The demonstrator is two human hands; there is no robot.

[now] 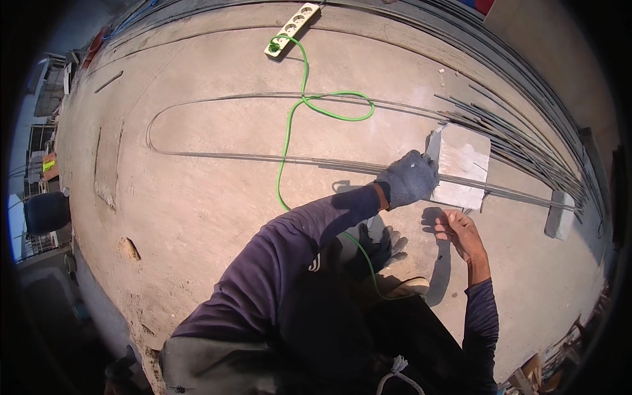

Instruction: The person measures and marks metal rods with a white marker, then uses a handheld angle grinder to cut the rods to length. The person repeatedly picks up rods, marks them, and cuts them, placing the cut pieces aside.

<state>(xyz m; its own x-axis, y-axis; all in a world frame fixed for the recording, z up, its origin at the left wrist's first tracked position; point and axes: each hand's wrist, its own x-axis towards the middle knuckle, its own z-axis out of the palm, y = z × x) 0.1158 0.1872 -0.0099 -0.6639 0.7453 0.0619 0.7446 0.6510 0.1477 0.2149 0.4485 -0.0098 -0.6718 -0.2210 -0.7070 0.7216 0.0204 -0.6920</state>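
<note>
My left hand (409,178), in a grey work glove, is closed around a bundle of thin metal rods (342,163) beside a whitish block (465,158). Past the hand, the rods cross the block toward a smaller grey block (559,215) on the right. Bare and lightly curled, my right hand (463,233) hovers just below the white block, its fingers apart and nothing visible in them. A dark grey glove (388,247) lies near my legs, partly hidden by my left arm.
A green cable (288,145) runs from a white power strip (293,29) across the concrete floor (217,204), looping over the long bent rods. Many straight rods (526,141) lie at the right. A dark rounded container (47,213) stands at the far left.
</note>
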